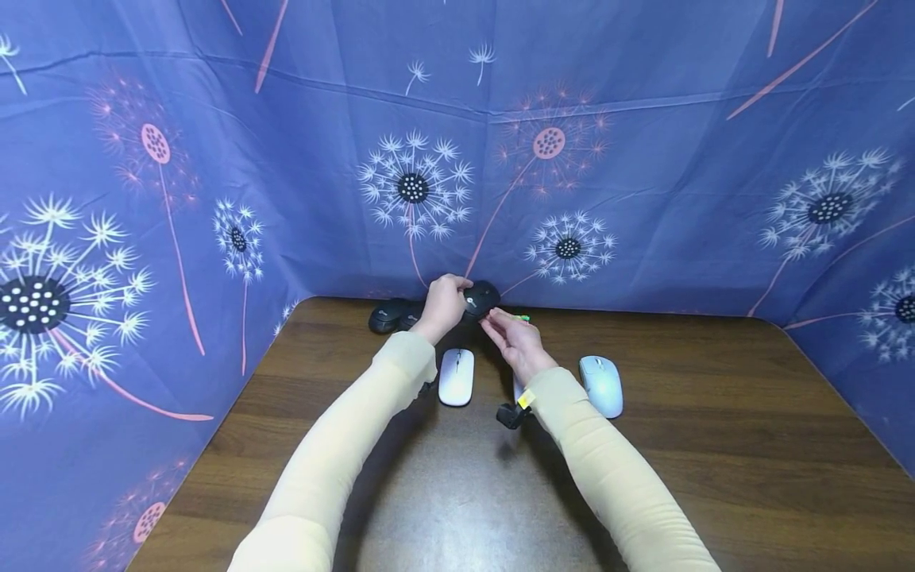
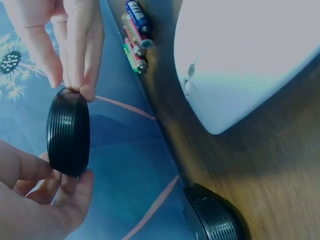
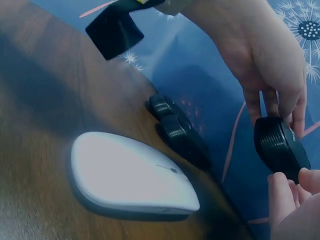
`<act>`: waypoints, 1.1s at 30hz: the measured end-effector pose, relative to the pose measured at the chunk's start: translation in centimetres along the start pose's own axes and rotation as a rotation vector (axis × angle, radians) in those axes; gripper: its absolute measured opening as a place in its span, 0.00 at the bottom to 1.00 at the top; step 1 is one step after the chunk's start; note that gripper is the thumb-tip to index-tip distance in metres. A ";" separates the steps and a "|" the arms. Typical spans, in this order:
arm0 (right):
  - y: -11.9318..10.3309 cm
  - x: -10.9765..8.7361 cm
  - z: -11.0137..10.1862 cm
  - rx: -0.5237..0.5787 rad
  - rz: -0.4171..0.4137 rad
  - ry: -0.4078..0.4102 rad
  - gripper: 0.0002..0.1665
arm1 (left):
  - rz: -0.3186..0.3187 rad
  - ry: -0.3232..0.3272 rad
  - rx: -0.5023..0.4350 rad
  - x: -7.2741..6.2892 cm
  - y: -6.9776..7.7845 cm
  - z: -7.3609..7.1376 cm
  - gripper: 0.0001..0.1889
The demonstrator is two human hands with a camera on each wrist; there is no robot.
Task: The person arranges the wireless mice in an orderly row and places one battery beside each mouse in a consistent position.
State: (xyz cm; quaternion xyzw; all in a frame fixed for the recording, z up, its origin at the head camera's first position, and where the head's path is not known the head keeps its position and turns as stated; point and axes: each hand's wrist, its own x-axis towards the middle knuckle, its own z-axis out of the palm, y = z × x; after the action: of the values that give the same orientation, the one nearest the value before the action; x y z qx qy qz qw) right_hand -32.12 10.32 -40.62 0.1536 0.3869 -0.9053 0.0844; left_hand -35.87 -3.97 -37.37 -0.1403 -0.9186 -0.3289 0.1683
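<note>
A black computer mouse (image 1: 482, 298) is held up between both hands at the table's back edge. My left hand (image 1: 445, 306) grips one end of it, thumb and fingers on opposite sides. At the other end, the fingertips and thumb of my right hand (image 1: 516, 338) pinch the mouse. In the left wrist view the ribbed side of this black mouse (image 2: 69, 132) faces the camera. Below the hands lies a white mouse (image 1: 456, 377). Another white mouse (image 1: 518, 388) is mostly hidden under the right wrist.
Two more black mice (image 1: 388, 316) sit at the back edge, left of my left hand. A pale mouse (image 1: 602, 386) lies right of the right forearm. Several coloured batteries (image 2: 135, 37) lie along the back edge beyond the right hand. Patterned blue cloth (image 1: 643, 199) hangs behind the wooden table (image 1: 715, 413).
</note>
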 end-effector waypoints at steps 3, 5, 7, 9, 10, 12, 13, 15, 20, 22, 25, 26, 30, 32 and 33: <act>-0.5 -0.4 0.0 -0.056 -0.033 -0.009 0.11 | -0.017 0.004 -0.042 -0.2 0.4 -0.5 0.14; -0.8 -0.5 0.0 -0.083 -0.051 -0.011 0.12 | -0.028 0.002 -0.083 -0.3 0.6 -0.9 0.13; -1.1 -0.7 0.1 -0.102 -0.066 -0.007 0.11 | -0.038 -0.004 -0.126 -0.5 0.9 -1.4 0.13; -1.5 -0.9 0.2 -0.128 -0.078 -0.009 0.11 | -0.045 -0.008 -0.161 -0.6 1.1 -1.8 0.12; -1.6 -1.0 0.3 -0.145 -0.086 -0.007 0.10 | -0.048 -0.008 -0.180 -0.7 1.2 -2.0 0.12; -1.9 -1.3 0.5 -0.179 -0.102 -0.015 0.10 | -0.063 -0.012 -0.215 -0.9 1.4 -2.4 0.13; -2.1 -1.4 0.6 -0.198 -0.111 -0.020 0.10 | -0.076 -0.015 -0.235 -1.1 1.5 -2.6 0.13; -2.3 -1.7 0.7 -0.229 -0.128 -0.033 0.10 | -0.115 -0.027 -0.290 -1.4 1.7 -3.0 0.13; -2.9 -2.4 1.0 -0.285 -0.142 -0.058 0.16 | -0.227 -0.041 -0.465 -2.0 2.1 -3.6 0.15; -3.1 -2.7 1.1 -0.295 -0.135 -0.067 0.21 | -0.266 -0.038 -0.527 -2.3 2.3 -3.8 0.15; -3.2 -3.1 1.3 -0.312 -0.125 -0.076 0.27 | -0.317 -0.040 -0.605 -2.6 2.5 -4.1 0.17; -3.3 -3.2 1.3 -0.317 -0.123 -0.081 0.28 | -0.331 -0.044 -0.625 -2.7 2.6 -4.3 0.17; -3.5 -3.9 1.5 -0.346 -0.125 -0.090 0.28 | -0.362 -0.070 -0.678 -3.2 2.9 -4.9 0.17; -3.7 -4.2 1.6 -0.359 -0.132 -0.100 0.27 | -0.365 -0.083 -0.691 -3.5 3.0 -5.3 0.17; -3.8 -4.4 1.6 -0.366 -0.135 -0.104 0.27 | -0.366 -0.090 -0.695 -3.6 3.0 -5.4 0.17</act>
State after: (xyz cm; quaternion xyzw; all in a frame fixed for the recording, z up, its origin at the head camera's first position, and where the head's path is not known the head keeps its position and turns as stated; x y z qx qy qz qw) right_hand -29.33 11.88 -35.45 0.0624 0.5495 -0.8302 0.0701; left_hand -30.27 -5.78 -33.19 -0.0369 -0.7687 -0.6385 0.0090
